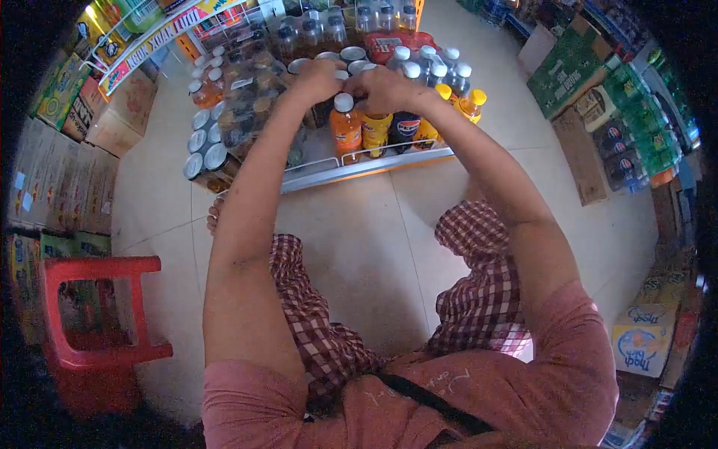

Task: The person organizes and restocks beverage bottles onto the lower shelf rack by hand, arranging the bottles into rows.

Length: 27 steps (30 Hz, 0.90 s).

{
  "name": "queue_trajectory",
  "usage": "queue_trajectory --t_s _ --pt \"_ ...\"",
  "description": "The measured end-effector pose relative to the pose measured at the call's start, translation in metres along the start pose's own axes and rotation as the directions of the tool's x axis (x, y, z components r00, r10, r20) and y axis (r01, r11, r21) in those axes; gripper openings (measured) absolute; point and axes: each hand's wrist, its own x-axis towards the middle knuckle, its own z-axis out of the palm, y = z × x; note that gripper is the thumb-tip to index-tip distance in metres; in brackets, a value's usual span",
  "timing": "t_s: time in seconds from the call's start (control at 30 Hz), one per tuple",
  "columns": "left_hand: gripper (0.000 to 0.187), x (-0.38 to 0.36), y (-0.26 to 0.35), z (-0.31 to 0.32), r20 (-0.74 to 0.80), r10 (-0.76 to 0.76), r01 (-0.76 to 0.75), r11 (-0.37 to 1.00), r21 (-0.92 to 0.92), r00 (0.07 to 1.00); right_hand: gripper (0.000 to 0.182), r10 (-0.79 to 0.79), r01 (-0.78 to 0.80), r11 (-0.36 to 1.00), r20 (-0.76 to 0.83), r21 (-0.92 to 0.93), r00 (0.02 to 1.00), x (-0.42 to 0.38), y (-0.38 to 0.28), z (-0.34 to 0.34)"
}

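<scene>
Both hands reach in among the cans (353, 54), the left (317, 81) and the right (383, 90) near each other, fingers curled; whether either pinches anything, I cannot tell. The orange bottle (345, 131) stands just below them, with the yellow bottle (375, 133) beside it, under the right hand.

Both hands (353, 84) over drinks shelf (351, 173), among cans and bottles. Orange bottle (346, 131), white cap, stood upright at front edge, just beside yellow bottles. Red stool (105, 314) noted at left.
</scene>
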Motion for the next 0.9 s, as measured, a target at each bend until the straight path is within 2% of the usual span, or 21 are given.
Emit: queue_trajectory --t_s 0.03,0.07,0.17,0.2,0.27,0.37,0.4,0.53,0.6,0.73,0.8,0.83,0.9 --pt "0.029 0.004 -0.002 0.006 0.04 0.017 -0.018 0.999 0.026 0.999 0.038 0.011 -0.009 0.999 0.053 -0.039 0.999 -0.001 -0.004 0.0" --pt "0.031 0.008 -0.004 0.012 0.082 0.033 -0.037 0.998 0.051 0.996 0.041 0.047 -0.045 0.997 0.028 -0.069 0.999 -0.004 -0.007 0.002" --pt "0.03 0.014 -0.017 0.031 -0.005 0.006 -0.006 0.993 0.121 1.0 0.043 0.073 -0.073 0.994 0.001 -0.086 0.997 -0.01 -0.016 0.0" --pt "0.03 0.009 -0.01 0.022 -0.008 0.006 -0.005 0.993 0.121 1.0 0.043 0.071 -0.071 0.993 0.0 -0.089 0.997 -0.011 -0.015 0.0" --pt "0.031 -0.009 0.014 -0.005 0.027 -0.103 0.092 0.956 0.278 0.994 0.045 0.005 -0.006 1.0 -0.079 -0.022 0.997 -0.012 -0.012 0.004" --pt "0.032 0.003 -0.029 -0.008 0.099 -0.089 0.069 0.978 0.196 0.991 0.043 0.026 -0.027 0.999 -0.04 -0.019 0.999 0.001 -0.007 0.011" --pt "0.036 -0.005 -0.022 -0.022 0.105 -0.137 0.121 0.981 0.149 0.985 0.043 0.03 -0.031 0.999 -0.042 -0.008 0.999 0.0 -0.01 0.01" --pt "0.036 -0.026 -0.005 -0.047 0.154 -0.205 0.152 0.942 0.299 0.967 0.042 -0.027 0.024 0.999 -0.104 -0.033 0.994 0.004 -0.026 0.01" --pt "0.038 -0.034 -0.004 -0.05 0.236 -0.197 0.129 0.953 0.275 0.951 0.041 -0.035 0.027 0.992 -0.062 -0.122 0.997 0.008 -0.035 0.014" --pt "0.036 -0.043 0.003 -0.048 0.242 -0.195 0.107 0.936 0.335 0.95 0.038 -0.046 0.039 0.982 -0.033 -0.183 0.998 0.008 -0.04 0.018" --pt "0.03 -0.048 0.01 -0.05 0.291 -0.117 0.0 0.927 0.375 0.949 0.03 -0.102 0.095 0.985 -0.045 -0.142 0.994 0.004 -0.039 0.017" --pt "0.03 -0.047 0.005 -0.046 0.289 -0.118 0.001 0.927 0.375 0.95 0.03 -0.104 0.096 0.985 -0.045 -0.144 0.994 0.003 -0.039 0.013" --pt "0.03 -0.042 -0.008 -0.034 0.31 -0.056 -0.055 0.939 0.339 0.949 0.022 -0.023 0.021 1.0 -0.088 -0.016 0.996 -0.001 -0.039 0.004"
